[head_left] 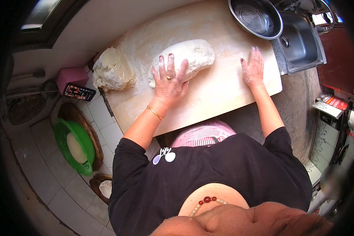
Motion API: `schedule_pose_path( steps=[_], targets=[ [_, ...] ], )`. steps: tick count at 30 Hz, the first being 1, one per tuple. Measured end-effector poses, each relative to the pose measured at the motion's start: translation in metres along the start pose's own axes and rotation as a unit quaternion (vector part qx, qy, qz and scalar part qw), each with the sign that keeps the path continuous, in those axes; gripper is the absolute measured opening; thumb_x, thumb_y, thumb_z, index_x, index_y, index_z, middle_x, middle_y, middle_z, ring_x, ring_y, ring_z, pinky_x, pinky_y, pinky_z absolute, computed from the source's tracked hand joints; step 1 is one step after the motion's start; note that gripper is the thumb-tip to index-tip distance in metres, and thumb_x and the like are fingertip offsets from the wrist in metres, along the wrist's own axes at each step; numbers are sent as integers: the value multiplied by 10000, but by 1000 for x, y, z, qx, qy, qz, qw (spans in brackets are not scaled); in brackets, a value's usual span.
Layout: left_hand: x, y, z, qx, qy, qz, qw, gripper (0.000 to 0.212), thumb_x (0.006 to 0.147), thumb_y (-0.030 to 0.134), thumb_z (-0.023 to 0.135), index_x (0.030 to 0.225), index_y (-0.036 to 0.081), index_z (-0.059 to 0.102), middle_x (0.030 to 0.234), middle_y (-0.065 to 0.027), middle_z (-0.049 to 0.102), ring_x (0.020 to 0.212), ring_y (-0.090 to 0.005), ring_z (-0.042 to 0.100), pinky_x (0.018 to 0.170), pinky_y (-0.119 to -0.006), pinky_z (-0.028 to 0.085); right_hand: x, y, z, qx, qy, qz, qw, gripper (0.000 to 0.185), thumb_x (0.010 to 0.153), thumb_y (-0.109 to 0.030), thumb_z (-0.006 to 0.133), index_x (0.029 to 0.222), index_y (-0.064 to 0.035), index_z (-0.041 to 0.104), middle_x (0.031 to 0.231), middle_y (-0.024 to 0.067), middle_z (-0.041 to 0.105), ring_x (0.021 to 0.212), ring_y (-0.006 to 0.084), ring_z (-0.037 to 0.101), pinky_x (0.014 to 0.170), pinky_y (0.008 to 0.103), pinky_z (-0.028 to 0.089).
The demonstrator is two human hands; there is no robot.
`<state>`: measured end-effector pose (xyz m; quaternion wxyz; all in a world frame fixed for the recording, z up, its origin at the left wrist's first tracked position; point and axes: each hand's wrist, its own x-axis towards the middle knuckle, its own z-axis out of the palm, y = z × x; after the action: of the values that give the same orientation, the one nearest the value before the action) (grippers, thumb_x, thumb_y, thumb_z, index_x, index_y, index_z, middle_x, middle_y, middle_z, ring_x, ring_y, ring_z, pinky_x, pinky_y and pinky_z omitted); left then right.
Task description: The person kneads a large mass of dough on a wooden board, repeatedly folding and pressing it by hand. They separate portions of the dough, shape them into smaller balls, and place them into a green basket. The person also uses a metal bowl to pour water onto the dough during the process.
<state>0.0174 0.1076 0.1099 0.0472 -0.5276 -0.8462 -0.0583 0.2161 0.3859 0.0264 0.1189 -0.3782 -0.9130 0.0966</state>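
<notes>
A long, floured loaf of dough lies across a pale wooden board. My left hand rests on its near left side with the fingers spread; a ring and a bracelet are on that arm. Off to the right, my right hand lies palm down on the board, apart from the dough, and holds nothing. A rougher, yellowish lump of dough sits at the board's left end. Flour is smeared over the wood between the two pieces.
A steel basin stands at the board's far right corner, beside a metal sink. On the left tiled counter are a pink box, a phone with a lit screen, and a green plastic basin holding a pale mass.
</notes>
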Motion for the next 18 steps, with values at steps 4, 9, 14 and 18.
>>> schedule_pose_path(
  steps=[4,9,14,18],
  targets=[
    [54,-61,15,-177,0,-2,984,875,697,359,734,1438,99,349,1404,-224,390,1289,-375,383,1056,-482,344,12,-15,17,-131,-70,61,987,850,932,-527,432,1466,77,162,1560,230,112,1458,337,80,1184,444,11],
    [120,-153,45,-549,-54,-228,803,663,830,369,591,1367,10,443,1343,-200,507,1228,-305,486,1046,-362,364,22,-136,26,32,-110,-135,984,796,925,-459,485,1438,96,234,1528,257,201,1450,341,121,1192,413,65],
    [145,-182,42,-507,-112,-290,804,523,914,397,432,1225,5,586,1248,-113,598,1138,-214,539,969,-342,398,29,-144,22,224,-185,-159,944,685,934,-406,487,1428,34,312,1516,224,258,1430,345,192,1189,413,103],
    [139,-175,39,-521,-95,-287,798,504,918,390,422,1212,22,600,1240,-111,604,1109,-215,547,954,-336,404,75,-135,22,-40,-101,-42,993,668,948,-412,446,1425,39,322,1511,218,275,1428,336,202,1189,406,102]
  ],
)
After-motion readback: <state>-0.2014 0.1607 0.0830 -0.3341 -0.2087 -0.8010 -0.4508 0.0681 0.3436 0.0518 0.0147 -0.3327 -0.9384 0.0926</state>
